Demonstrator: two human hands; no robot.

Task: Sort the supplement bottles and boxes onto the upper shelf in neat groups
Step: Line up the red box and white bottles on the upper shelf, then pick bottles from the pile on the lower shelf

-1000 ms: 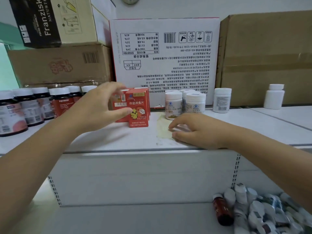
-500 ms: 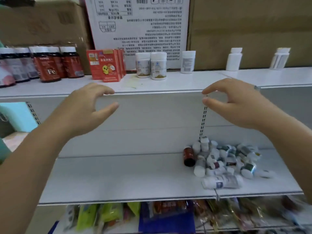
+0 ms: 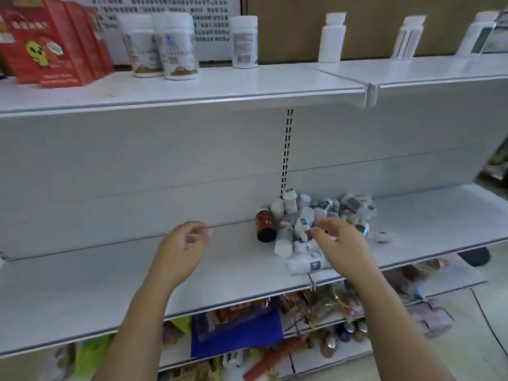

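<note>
Holding the left hand (image 3: 182, 248) above a bare stretch of the middle shelf (image 3: 110, 284), with fingers loosely curled and grasping nothing. Holding the right hand (image 3: 341, 244) over the near side of a heap of small supplement bottles (image 3: 327, 209), with fingertips (image 3: 321, 235) down among the white caps; cannot tell through the blur whether pinching one. Finding that heap on the middle shelf against the back panel, just right of the slotted upright (image 3: 287, 149), with a dark red-brown bottle (image 3: 265, 224) on its side at the left edge and a white bottle (image 3: 302, 265) on its side at the front. Seeing on the upper shelf (image 3: 247, 89) red boxes (image 3: 52, 48) at the left, two labelled white bottles (image 3: 176, 45) touching each other beside them, a third labelled bottle (image 3: 244, 42) near, and three plain white bottles (image 3: 331, 37) spaced well apart to the right.
</note>
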